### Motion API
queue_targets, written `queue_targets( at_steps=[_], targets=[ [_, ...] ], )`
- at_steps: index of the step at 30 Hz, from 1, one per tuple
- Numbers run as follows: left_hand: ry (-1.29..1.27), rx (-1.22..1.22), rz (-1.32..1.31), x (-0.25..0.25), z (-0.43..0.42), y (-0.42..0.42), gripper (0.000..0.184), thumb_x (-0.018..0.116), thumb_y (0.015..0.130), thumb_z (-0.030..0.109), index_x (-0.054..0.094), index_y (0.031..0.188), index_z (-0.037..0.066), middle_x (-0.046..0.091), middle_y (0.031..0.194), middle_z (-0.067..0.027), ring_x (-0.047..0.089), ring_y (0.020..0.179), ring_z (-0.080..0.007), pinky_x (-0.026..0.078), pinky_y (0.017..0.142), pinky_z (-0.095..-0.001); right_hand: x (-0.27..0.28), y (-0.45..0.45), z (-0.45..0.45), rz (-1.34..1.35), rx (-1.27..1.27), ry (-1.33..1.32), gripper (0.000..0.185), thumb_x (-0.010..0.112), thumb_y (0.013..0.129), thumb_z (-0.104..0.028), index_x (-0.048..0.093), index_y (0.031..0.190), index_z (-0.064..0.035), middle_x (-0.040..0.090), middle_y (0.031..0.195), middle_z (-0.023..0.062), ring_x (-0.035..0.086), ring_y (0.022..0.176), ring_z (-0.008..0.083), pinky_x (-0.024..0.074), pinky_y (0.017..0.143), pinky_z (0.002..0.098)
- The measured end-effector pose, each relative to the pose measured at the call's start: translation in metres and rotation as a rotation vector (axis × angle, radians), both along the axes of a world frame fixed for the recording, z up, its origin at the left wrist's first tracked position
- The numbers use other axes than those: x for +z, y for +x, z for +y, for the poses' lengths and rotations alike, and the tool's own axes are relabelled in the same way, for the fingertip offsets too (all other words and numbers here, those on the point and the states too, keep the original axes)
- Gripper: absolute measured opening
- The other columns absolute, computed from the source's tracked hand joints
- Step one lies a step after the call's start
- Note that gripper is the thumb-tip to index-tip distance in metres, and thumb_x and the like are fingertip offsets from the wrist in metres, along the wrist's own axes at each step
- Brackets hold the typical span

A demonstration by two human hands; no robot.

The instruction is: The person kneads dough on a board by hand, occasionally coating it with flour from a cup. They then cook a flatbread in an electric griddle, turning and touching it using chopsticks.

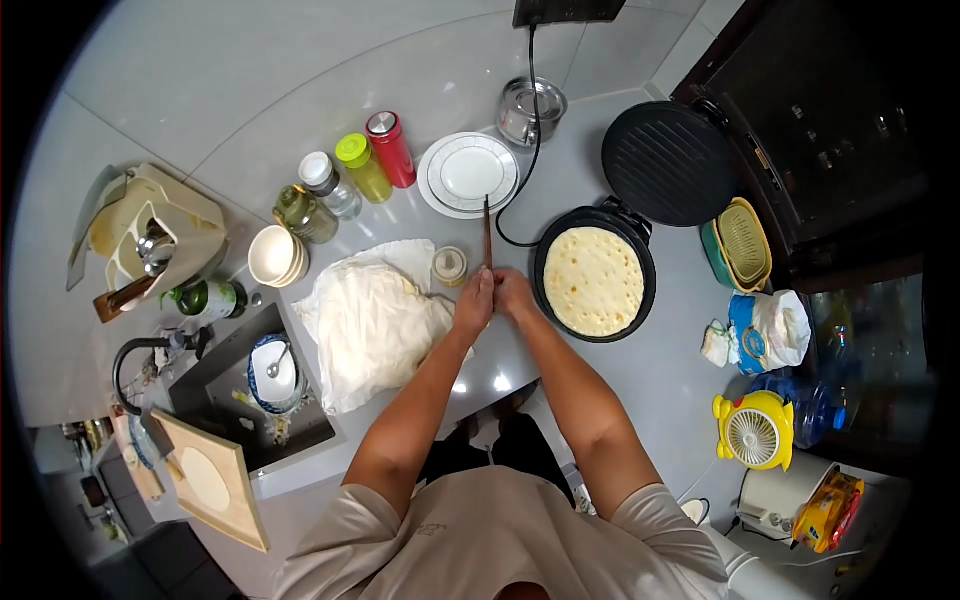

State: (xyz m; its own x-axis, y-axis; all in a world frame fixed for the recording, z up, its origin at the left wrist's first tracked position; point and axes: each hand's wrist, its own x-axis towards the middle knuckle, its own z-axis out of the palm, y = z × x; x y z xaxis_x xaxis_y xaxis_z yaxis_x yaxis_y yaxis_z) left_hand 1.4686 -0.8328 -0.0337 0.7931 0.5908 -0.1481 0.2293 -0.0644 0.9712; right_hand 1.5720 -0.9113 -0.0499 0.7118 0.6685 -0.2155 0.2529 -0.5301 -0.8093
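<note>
In front of me, my left hand (475, 299) is closed around a pair of dark brown chopsticks (487, 240) that point away from me towards the plates. Right beside it, my right hand (513, 293) has its fingers curled in at the chopsticks' near end; what lies inside them is hidden. To the right, a round flatbread (592, 280) with a few browned spots lies in an electric griddle (541, 283), its ridged lid (665, 160) tilted back. Left of my hands are a small round jar (450, 265) and a heap of white cloth (375, 320).
White plates (470, 172), a steel pot (530, 112) and a red flask (391, 150) stand at the back. A black cord (537, 130) runs down to the griddle. Further left are stacked bowls (272, 256) and a sink (300, 435); a yellow fan (755, 430) is right.
</note>
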Motion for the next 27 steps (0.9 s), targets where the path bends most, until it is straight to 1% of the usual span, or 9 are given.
queue_targets(
  at_steps=[3,6,9,12,15,18,21,24,27],
  targets=[
    [0.054,0.027,-0.002,-0.012,-0.001,0.007,0.060,0.039,0.113,0.046,0.062,0.132,-0.006,0.067,0.123,-0.0295,0.061,0.122,-0.0453,0.045,0.108,-0.0451,-0.007,0.005,0.000,-0.076,0.018,-0.004,0.024,0.071,0.091,-0.026,0.078,0.099,-0.0039,0.075,0.088,0.0221,0.074,0.082,0.0387,0.0578,0.077,0.0438],
    [0.157,0.014,0.059,-0.014,0.001,0.014,0.061,0.039,0.113,0.046,0.062,0.133,-0.007,0.064,0.133,-0.0312,0.058,0.128,-0.0463,0.043,0.112,-0.0447,-0.002,0.003,0.000,-0.111,-0.032,0.082,0.025,0.072,0.091,-0.026,0.078,0.102,-0.0043,0.075,0.092,0.0232,0.075,0.086,0.0398,0.0576,0.080,0.0444],
    [0.153,0.068,0.063,-0.009,-0.003,0.016,0.061,0.041,0.113,0.045,0.060,0.137,-0.008,0.062,0.138,-0.0316,0.057,0.132,-0.0461,0.043,0.114,-0.0445,0.007,0.001,0.001,-0.085,-0.058,0.037,0.025,0.071,0.092,-0.025,0.078,0.105,-0.0051,0.076,0.095,0.0232,0.075,0.089,0.0392,0.0574,0.081,0.0446],
    [0.200,0.156,0.035,-0.015,-0.005,0.017,0.063,0.045,0.113,0.048,0.059,0.139,-0.008,0.065,0.134,-0.0297,0.061,0.128,-0.0418,0.045,0.109,-0.0397,0.015,0.000,0.001,-0.033,-0.045,0.074,0.024,0.069,0.094,-0.024,0.078,0.106,-0.0054,0.076,0.096,0.0230,0.075,0.090,0.0385,0.0572,0.080,0.0435],
    [0.101,0.122,0.011,-0.011,-0.004,0.013,0.064,0.045,0.112,0.048,0.060,0.138,-0.008,0.066,0.134,-0.0306,0.062,0.127,-0.0437,0.047,0.108,-0.0407,0.024,-0.004,0.001,0.118,-0.101,0.133,0.023,0.067,0.096,-0.023,0.078,0.106,-0.0055,0.076,0.096,0.0221,0.075,0.089,0.0367,0.0570,0.078,0.0425],
    [0.172,0.114,0.064,-0.008,-0.006,0.012,0.063,0.043,0.112,0.045,0.060,0.139,-0.010,0.063,0.137,-0.0324,0.059,0.130,-0.0454,0.044,0.113,-0.0445,0.020,-0.005,0.002,-0.062,-0.061,0.103,0.028,0.067,0.097,-0.024,0.075,0.115,-0.0051,0.076,0.096,0.0232,0.075,0.090,0.0403,0.0578,0.079,0.0432],
    [0.114,0.043,0.108,-0.017,0.001,0.013,0.064,0.043,0.112,0.046,0.061,0.138,-0.010,0.064,0.135,-0.0323,0.059,0.128,-0.0470,0.044,0.112,-0.0462,0.014,-0.009,-0.001,-0.123,-0.088,0.166,0.034,0.066,0.097,-0.023,0.071,0.126,-0.0055,0.075,0.097,0.0244,0.075,0.091,0.0407,0.0582,0.080,0.0448],
    [0.248,0.093,0.122,-0.019,-0.004,0.011,0.065,0.043,0.111,0.047,0.061,0.138,-0.009,0.064,0.134,-0.0326,0.058,0.127,-0.0491,0.044,0.111,-0.0484,0.009,-0.009,0.001,-0.140,-0.105,0.057,0.040,0.064,0.098,-0.021,0.067,0.134,-0.0047,0.076,0.099,0.0237,0.074,0.092,0.0419,0.0582,0.081,0.0463],
    [0.301,0.102,0.146,-0.021,-0.006,0.013,0.064,0.046,0.111,0.047,0.061,0.139,-0.008,0.063,0.134,-0.0327,0.058,0.125,-0.0498,0.044,0.111,-0.0499,0.014,-0.016,-0.001,-0.162,-0.127,0.000,0.039,0.062,0.099,-0.019,0.067,0.135,-0.0041,0.075,0.106,0.0240,0.073,0.099,0.0418,0.0577,0.086,0.0459]
  ],
)
